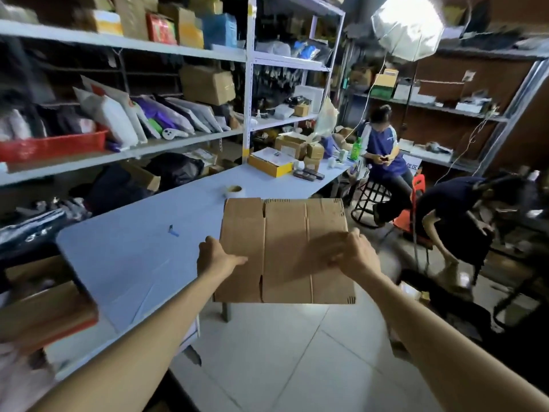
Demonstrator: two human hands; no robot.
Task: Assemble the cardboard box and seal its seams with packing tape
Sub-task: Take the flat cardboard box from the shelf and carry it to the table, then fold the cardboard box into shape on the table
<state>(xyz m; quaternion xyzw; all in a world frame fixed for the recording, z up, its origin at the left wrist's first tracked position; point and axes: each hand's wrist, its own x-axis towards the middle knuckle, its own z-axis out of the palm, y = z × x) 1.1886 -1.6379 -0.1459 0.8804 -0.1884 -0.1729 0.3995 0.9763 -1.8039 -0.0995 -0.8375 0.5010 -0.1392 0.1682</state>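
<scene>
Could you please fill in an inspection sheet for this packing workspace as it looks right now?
Surface: pale table, with goods at its far end.
Job's things: box folded flat, held up in front of the table's edge, no tape seen on it; tape roll lies on the table beyond it.
Clutter: small blue item on the table; yellow box and cartons at the far end.
Hands: left hand grips the box's left edge; right hand grips its right edge, blurred.
Cables: white cord hangs from the lamp.
Surroundings: stocked shelves; seated person and bending person at right.
</scene>
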